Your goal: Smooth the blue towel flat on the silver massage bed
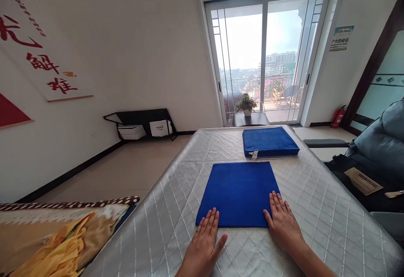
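Note:
A folded blue towel (241,193) lies flat and smooth on a silvery quilted cover (170,222) in front of me. My left hand (205,240) rests at its near left corner, fingertips on the cloth and fingers stretched out. At the near right edge, my right hand (281,218) lies flat, with its fingers extended over the towel's side. Neither hand grips anything. Just beyond sits a stack of folded blue towels (269,139), a white tag showing at its front left edge.
Patterned bedding with a yellow cloth (59,247) is at the lower left. A dark leather seat (388,134) stands to the right, near a brown card (362,180). Past the covered surface are a potted plant (247,104) on a chair, sliding glass doors and a fire extinguisher (338,116).

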A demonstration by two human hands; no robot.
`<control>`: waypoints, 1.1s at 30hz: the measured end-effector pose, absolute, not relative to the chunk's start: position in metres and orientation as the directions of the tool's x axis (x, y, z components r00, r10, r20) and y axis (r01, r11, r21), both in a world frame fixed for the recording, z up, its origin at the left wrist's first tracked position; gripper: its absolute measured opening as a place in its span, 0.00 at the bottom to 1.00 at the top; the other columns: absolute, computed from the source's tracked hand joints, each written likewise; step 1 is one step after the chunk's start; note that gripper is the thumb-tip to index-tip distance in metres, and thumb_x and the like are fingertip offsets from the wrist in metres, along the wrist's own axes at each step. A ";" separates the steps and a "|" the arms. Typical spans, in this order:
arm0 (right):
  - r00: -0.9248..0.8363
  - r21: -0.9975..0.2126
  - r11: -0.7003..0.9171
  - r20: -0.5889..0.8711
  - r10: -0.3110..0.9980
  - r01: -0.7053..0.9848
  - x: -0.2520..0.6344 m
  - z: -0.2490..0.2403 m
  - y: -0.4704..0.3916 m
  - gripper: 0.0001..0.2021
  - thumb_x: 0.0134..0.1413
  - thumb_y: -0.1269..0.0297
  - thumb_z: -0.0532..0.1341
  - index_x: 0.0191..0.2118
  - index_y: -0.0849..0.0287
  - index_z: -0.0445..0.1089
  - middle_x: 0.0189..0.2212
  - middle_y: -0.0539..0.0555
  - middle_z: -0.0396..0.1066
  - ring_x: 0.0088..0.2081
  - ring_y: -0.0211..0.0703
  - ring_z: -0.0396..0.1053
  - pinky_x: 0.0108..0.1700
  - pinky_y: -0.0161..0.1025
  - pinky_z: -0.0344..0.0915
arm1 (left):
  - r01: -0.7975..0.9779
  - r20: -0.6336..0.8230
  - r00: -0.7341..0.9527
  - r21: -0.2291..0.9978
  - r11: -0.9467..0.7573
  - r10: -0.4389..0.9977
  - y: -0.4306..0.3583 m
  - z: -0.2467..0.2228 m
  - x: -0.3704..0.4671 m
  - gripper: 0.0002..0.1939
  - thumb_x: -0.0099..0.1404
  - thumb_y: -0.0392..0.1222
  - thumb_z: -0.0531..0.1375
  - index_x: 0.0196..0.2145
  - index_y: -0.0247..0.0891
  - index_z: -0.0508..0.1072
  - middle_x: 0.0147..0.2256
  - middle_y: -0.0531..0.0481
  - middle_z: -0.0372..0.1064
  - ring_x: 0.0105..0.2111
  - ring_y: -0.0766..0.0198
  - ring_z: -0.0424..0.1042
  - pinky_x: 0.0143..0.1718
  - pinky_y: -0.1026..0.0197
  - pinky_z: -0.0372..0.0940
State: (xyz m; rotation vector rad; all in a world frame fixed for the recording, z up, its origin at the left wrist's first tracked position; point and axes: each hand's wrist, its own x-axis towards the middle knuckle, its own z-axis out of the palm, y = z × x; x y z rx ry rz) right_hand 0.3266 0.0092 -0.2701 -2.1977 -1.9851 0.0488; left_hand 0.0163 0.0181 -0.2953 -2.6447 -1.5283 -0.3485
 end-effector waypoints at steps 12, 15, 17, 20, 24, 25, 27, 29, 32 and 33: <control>0.088 -0.078 -0.082 0.070 0.994 0.994 0.323 -0.268 0.008 0.35 0.67 0.49 0.38 0.71 0.66 0.42 0.71 0.56 0.37 0.71 0.46 0.35 0.70 0.49 0.38 | 0.866 0.261 0.445 0.120 -0.486 0.857 0.014 -0.293 0.011 0.35 0.73 0.61 0.48 0.70 0.48 0.43 0.70 0.45 0.43 0.67 0.50 0.50 0.64 0.43 0.55; 0.077 -0.083 -0.071 0.072 0.994 0.994 0.324 -0.268 0.007 0.35 0.67 0.48 0.38 0.71 0.67 0.42 0.71 0.56 0.37 0.71 0.45 0.34 0.70 0.50 0.37 | 0.866 0.251 0.439 0.136 -0.481 0.863 0.012 -0.290 0.010 0.34 0.73 0.61 0.48 0.70 0.48 0.43 0.70 0.45 0.43 0.67 0.49 0.50 0.64 0.43 0.55; 0.073 -0.085 -0.067 0.067 0.995 0.994 0.325 -0.266 0.005 0.35 0.67 0.48 0.37 0.71 0.68 0.42 0.71 0.56 0.36 0.71 0.45 0.33 0.71 0.50 0.37 | 0.872 0.248 0.428 0.141 -0.470 0.869 0.011 -0.290 0.010 0.34 0.73 0.61 0.47 0.70 0.48 0.43 0.70 0.45 0.42 0.68 0.50 0.49 0.64 0.43 0.54; 0.070 -0.071 -0.067 0.044 0.997 0.995 0.324 -0.262 0.005 0.36 0.67 0.47 0.37 0.71 0.68 0.42 0.71 0.56 0.36 0.71 0.45 0.33 0.71 0.49 0.37 | 0.878 0.252 0.417 0.137 -0.459 0.873 0.010 -0.293 0.009 0.35 0.73 0.61 0.46 0.70 0.43 0.42 0.70 0.45 0.43 0.68 0.51 0.49 0.64 0.45 0.54; 0.074 -0.025 -0.074 -0.012 0.997 0.997 0.321 -0.255 0.007 0.35 0.67 0.48 0.39 0.71 0.68 0.42 0.71 0.57 0.36 0.71 0.46 0.35 0.70 0.49 0.38 | 0.899 0.304 0.368 0.124 -0.420 0.879 0.011 -0.299 0.007 0.38 0.73 0.62 0.45 0.70 0.35 0.47 0.69 0.42 0.46 0.67 0.51 0.52 0.64 0.48 0.55; 0.069 -0.008 -0.070 -0.025 0.997 0.998 0.320 -0.254 0.007 0.35 0.67 0.48 0.39 0.71 0.68 0.42 0.71 0.57 0.37 0.71 0.47 0.36 0.70 0.49 0.38 | 0.912 0.319 0.338 0.121 -0.392 0.885 0.011 -0.300 0.006 0.38 0.73 0.62 0.45 0.69 0.33 0.48 0.68 0.41 0.46 0.67 0.51 0.52 0.64 0.48 0.56; 0.056 0.032 -0.054 -0.050 0.997 0.998 0.320 -0.251 0.008 0.35 0.66 0.48 0.39 0.70 0.68 0.43 0.71 0.58 0.37 0.71 0.48 0.37 0.70 0.49 0.39 | 0.938 0.344 0.270 0.116 -0.326 0.899 0.011 -0.301 0.005 0.39 0.72 0.63 0.45 0.68 0.29 0.52 0.68 0.38 0.48 0.66 0.49 0.54 0.64 0.47 0.56; 0.035 0.071 -0.029 -0.079 0.996 0.997 0.321 -0.248 0.009 0.35 0.66 0.48 0.39 0.70 0.69 0.44 0.71 0.59 0.38 0.71 0.48 0.38 0.70 0.50 0.40 | 0.955 0.362 0.220 0.111 -0.276 0.906 0.012 -0.301 0.003 0.40 0.72 0.63 0.45 0.67 0.26 0.54 0.67 0.35 0.49 0.66 0.48 0.54 0.63 0.45 0.56; 0.007 0.098 0.005 -0.120 0.993 0.995 0.325 -0.242 0.016 0.34 0.66 0.51 0.39 0.70 0.69 0.47 0.70 0.60 0.41 0.70 0.50 0.41 0.70 0.52 0.40 | 0.959 0.378 0.207 0.106 -0.264 0.902 0.013 -0.302 0.002 0.40 0.72 0.63 0.45 0.67 0.25 0.55 0.67 0.34 0.49 0.66 0.47 0.55 0.63 0.44 0.57; 0.001 0.100 0.011 -0.128 0.992 0.995 0.326 -0.239 0.019 0.34 0.66 0.51 0.39 0.69 0.69 0.48 0.70 0.61 0.43 0.70 0.50 0.42 0.69 0.52 0.41 | 0.958 0.382 0.207 0.105 -0.265 0.901 0.013 -0.303 0.002 0.40 0.72 0.63 0.45 0.67 0.25 0.55 0.67 0.34 0.50 0.66 0.47 0.55 0.63 0.45 0.58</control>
